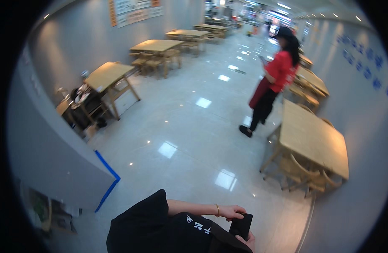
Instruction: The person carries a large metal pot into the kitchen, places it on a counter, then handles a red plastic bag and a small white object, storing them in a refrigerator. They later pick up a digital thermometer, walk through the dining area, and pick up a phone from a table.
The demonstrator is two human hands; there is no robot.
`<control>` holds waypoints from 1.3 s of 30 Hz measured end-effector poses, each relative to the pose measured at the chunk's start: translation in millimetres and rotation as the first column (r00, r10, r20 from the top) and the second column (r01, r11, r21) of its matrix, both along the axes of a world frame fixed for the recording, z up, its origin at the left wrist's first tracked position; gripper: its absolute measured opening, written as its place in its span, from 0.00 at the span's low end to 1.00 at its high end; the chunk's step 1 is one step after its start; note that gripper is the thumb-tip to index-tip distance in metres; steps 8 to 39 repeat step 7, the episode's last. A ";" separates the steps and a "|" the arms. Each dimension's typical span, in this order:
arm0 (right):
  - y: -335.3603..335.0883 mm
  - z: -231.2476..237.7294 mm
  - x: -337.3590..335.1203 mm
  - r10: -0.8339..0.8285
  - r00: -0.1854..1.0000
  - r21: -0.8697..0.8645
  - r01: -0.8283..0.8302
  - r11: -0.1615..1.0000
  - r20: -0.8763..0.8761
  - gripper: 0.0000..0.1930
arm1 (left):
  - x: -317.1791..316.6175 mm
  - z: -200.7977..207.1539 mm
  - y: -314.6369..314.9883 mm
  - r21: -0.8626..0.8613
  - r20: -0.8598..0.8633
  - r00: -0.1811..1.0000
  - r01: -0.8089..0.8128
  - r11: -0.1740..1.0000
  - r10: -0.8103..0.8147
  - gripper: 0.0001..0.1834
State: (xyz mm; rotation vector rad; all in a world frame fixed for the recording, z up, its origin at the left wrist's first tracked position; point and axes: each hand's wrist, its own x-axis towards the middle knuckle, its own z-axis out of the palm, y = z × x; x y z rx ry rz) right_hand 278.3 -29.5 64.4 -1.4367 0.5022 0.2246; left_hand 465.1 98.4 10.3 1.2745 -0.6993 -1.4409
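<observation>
Low in the head view, my hands hold a black smartphone (pixel 240 226), its dark face toward me. My left hand (pixel 235 212), with a thin gold-coloured bracelet on the wrist, grips the phone's upper end. At the lower end, my right hand (pixel 247 242) has its fingers closed on the phone's edge; most of its forearm is hidden. My black short-sleeved top (pixel 160 227), with white lettering, fills the bottom of the picture around the hands.
A person (pixel 281 69) in a red shirt and dark cap stands ahead right. Wooden tables with chairs line both walls, the nearest table (pixel 314 137) at the right. A grey partition (pixel 63 156) with blue edging stands at the left. The pale floor (pixel 194 126) is glossy.
</observation>
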 end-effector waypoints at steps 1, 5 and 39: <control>0.4 9.1 24.9 0.078 0.997 0.053 -0.078 0.996 -0.006 0.19 | 15.6 4.3 15.0 -0.020 -0.023 0.997 -0.069 0.997 0.068 0.19; 0.9 19.1 100.9 0.288 0.957 0.416 -0.271 0.868 0.023 0.28 | 50.9 15.5 45.9 -0.187 -0.079 0.962 -0.272 0.944 0.262 0.17; -21.4 6.8 122.3 0.332 0.942 0.536 -0.300 0.789 0.040 0.32 | 59.5 18.7 41.8 -0.318 0.041 0.949 -0.285 0.904 0.314 0.15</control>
